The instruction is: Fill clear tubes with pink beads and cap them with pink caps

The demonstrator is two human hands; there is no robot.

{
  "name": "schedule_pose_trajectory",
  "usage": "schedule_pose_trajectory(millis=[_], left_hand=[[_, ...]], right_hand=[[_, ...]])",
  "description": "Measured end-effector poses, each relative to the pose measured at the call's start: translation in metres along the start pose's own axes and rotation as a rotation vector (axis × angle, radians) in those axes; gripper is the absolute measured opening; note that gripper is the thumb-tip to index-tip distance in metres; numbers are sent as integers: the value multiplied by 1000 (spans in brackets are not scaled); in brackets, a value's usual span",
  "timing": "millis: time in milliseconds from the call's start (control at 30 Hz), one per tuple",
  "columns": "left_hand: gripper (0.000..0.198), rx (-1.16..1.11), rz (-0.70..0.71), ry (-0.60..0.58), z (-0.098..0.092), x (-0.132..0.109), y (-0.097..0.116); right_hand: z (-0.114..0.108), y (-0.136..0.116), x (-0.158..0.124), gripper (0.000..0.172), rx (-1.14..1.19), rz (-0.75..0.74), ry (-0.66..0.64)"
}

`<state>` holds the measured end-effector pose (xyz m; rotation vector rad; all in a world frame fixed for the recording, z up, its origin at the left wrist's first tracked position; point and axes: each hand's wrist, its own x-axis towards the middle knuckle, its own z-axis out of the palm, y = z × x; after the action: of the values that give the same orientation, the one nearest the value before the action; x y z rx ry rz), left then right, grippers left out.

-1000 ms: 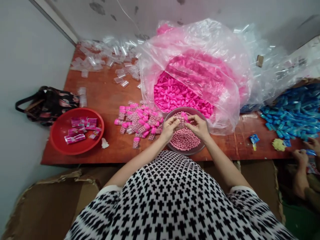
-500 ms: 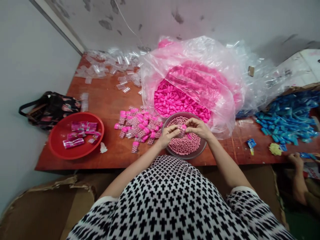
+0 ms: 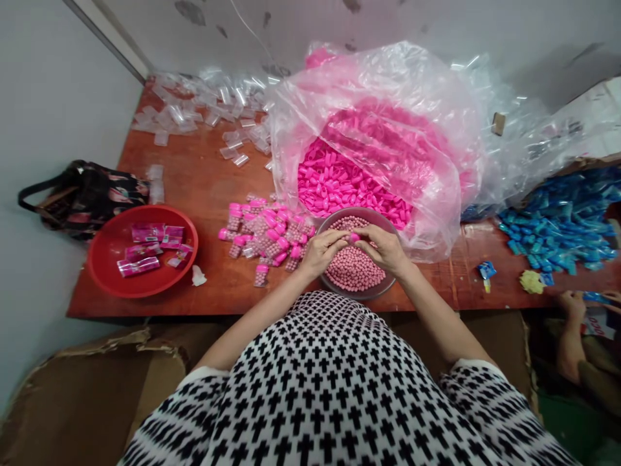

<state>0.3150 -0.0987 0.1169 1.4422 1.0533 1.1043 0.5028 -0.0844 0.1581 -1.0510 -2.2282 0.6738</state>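
Both my hands meet over a round bowl (image 3: pixel 388 285) full of small pink candies (image 3: pixel 352 272). My left hand (image 3: pixel 321 251) and my right hand (image 3: pixel 383 247) are closed together on one small clear vial with a pink cap (image 3: pixel 354 238); most of the vial is hidden by my fingers. Left of the bowl lies a heap of filled pink-capped vials (image 3: pixel 266 233). Just behind the bowl an open plastic bag (image 3: pixel 427 162) holds loose bright pink caps (image 3: pixel 339 184).
A red dish (image 3: pixel 104 275) with pink packets sits at the table's left, a dark handbag (image 3: pixel 82 197) beside it. Empty clear vials (image 3: pixel 204 116) are strewn at the back left. Blue pieces (image 3: pixel 563 223) pile at the right, where another person's hand (image 3: pixel 572 304) rests.
My hands have sunk closer to the candies and drawn tighter round the vial, which now shows less. The view has shifted slightly.
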Motion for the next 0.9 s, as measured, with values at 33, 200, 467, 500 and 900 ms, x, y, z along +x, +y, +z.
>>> schedule_pose_trajectory(millis=[33, 200, 467, 500, 900], left_hand=[[24, 10, 10, 5, 0, 0, 0], [23, 76, 61, -14, 0, -4, -2], [24, 27, -58, 13, 3, -6, -9], [26, -54, -109, 41, 4, -5, -12], [26, -208, -206, 135, 2, -11, -17]], right_hand=[[2, 1, -2, 24, -9, -3, -1], [12, 0, -12, 24, -72, -21, -6], [20, 5, -8, 23, 149, 184, 26], [19, 6, -7, 25, 262, 255, 31], [22, 11, -17, 35, 1150, 687, 128]])
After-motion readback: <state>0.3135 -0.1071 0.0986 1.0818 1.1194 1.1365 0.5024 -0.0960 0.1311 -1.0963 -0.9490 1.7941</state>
